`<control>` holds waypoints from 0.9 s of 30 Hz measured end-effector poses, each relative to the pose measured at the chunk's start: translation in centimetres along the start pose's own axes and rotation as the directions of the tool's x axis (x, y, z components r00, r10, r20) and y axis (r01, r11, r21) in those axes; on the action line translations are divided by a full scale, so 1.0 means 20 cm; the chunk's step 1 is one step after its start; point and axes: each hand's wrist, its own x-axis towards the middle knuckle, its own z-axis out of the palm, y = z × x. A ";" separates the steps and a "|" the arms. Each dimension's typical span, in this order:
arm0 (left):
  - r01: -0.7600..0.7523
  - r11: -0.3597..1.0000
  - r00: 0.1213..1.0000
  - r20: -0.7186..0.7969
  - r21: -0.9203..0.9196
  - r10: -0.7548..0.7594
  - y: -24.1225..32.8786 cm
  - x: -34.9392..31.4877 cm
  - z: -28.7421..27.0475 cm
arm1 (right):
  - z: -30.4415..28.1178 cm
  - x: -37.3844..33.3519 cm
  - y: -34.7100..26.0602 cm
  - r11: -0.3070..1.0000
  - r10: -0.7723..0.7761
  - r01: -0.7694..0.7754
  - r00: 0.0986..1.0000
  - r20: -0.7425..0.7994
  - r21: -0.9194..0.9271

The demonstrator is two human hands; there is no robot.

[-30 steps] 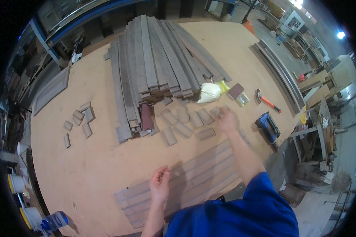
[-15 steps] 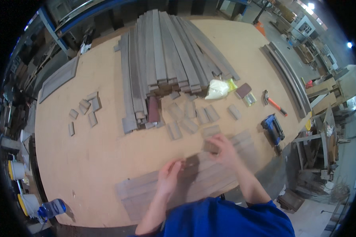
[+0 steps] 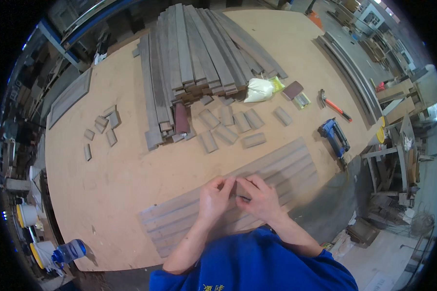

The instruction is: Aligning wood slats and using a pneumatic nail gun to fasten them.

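My left hand and my right hand meet fingertip to fingertip above a grey wooden panel with long parallel ridges. Both are closed in a pinch. Whatever lies between the fingers is too small and too covered to name; a dark sliver shows below the right fingers. The panel lies slantwise along the near edge of the table. Just beyond it is a short grey wood block, with several similar blocks scattered behind.
Long grey wood strips are stacked at the back, a maroon roll against them. To the right lie a white bag, a hammer and a blue nail gun. A bottle stands at the near left corner.
My right hand has drawn back from the panel's far side toward my body, and my hands have come together. The view has shifted, so the table's contents appear higher.
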 end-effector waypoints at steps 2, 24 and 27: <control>-0.118 0.992 0.993 -0.010 0.039 0.118 0.00 0.00 0.01 | 0.00 -0.01 0.00 0.991 0.126 -0.128 0.991 -0.048 -0.029; 0.061 0.984 0.994 0.104 -0.165 -0.044 -0.36 -0.04 -0.06 | 0.01 0.65 1.03 0.872 0.475 -0.486 0.867 -0.152 -0.050; 0.054 0.980 0.996 0.085 -0.193 -0.038 -0.37 -0.03 -0.05 | 0.08 0.74 1.00 0.917 0.370 -0.391 0.906 -0.205 -0.075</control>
